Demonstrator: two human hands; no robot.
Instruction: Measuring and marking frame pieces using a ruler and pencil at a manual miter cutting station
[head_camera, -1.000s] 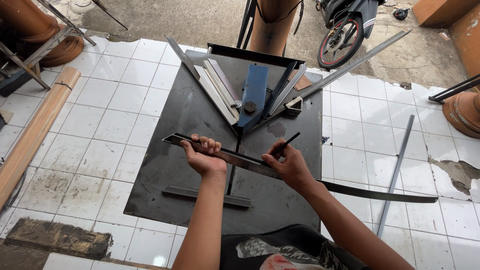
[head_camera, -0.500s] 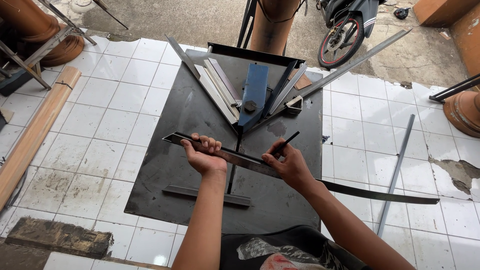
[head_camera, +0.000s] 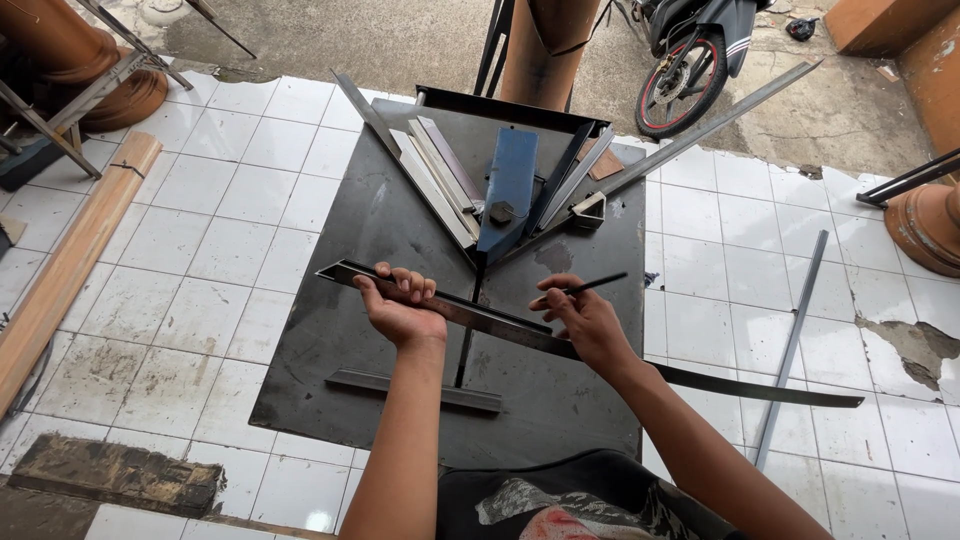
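Note:
My left hand (head_camera: 400, 308) grips a long dark steel angle bar (head_camera: 760, 388) near its left end, fingers curled over its top edge. The bar lies across a black steel plate (head_camera: 330, 240) on the tiled floor and runs out to the right past the plate's edge. My right hand (head_camera: 585, 320) rests on the bar near its middle and holds a thin dark marking pencil (head_camera: 598, 285) pointing up and right. Under the bar a thin steel rod (head_camera: 466, 340) runs down the plate to a short flat bar (head_camera: 412, 390).
At the plate's far end a V of steel strips (head_camera: 440, 180) flanks a blue metal piece (head_camera: 508, 190). A long grey bar (head_camera: 705, 130) runs off to the upper right, a thin rod (head_camera: 790, 345) lies on the tiles. A scooter wheel (head_camera: 680, 90), clay pots (head_camera: 75, 65) and a wooden beam (head_camera: 65, 270) surround.

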